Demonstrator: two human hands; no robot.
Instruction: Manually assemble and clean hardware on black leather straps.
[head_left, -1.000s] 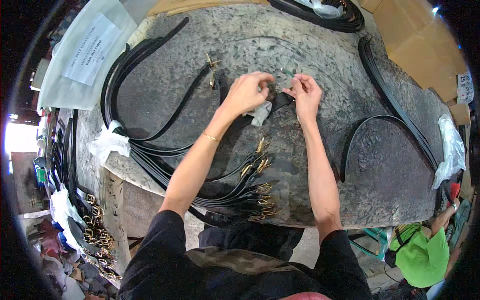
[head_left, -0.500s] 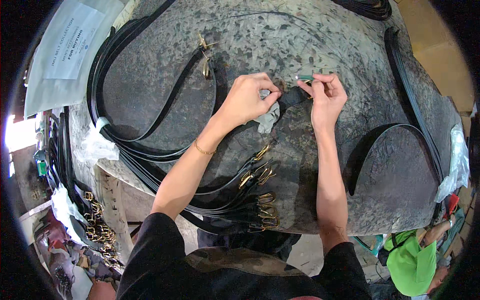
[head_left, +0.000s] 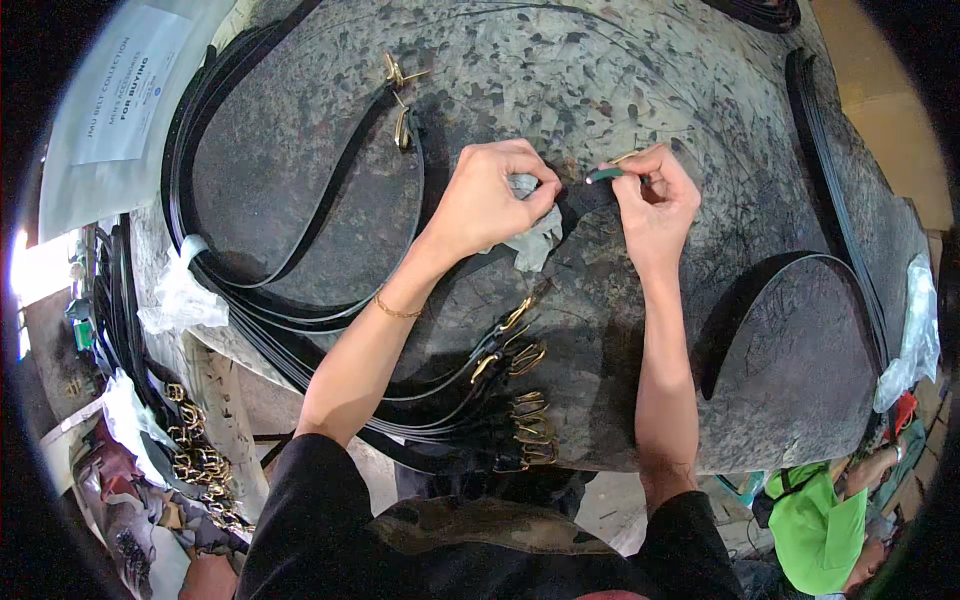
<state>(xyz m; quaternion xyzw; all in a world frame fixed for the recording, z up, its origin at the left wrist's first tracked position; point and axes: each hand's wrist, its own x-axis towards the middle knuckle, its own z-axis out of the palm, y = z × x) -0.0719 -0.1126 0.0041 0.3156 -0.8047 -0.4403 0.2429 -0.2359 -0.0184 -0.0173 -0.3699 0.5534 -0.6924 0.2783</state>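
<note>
Above the middle of the table, my left hand (head_left: 500,195) is closed in a pinch on a crumpled pale grey cloth (head_left: 537,242). A dark strap (head_left: 574,205), like a belt end, lies between my two hands and is hard to make out against the table. My right hand (head_left: 657,205) pinches a slim dark green stick (head_left: 606,174) with a pale tip, which points toward my left hand. Just over those fingers shows a bit of gold metal (head_left: 624,157), perhaps a buckle part; whether I grip it too is hidden.
Black belts (head_left: 305,345) with gold buckles (head_left: 534,425) curve across the table's left and front. Two more buckles (head_left: 400,72) lie farther back. Another belt bundle (head_left: 825,165) runs along the right. Someone in bright green (head_left: 820,525) is at lower right.
My right hand has tilted, and the green stick now sits lower, with the gold metal showing above it. My left hand keeps its pinch on the cloth. The whole view has shifted slightly.
</note>
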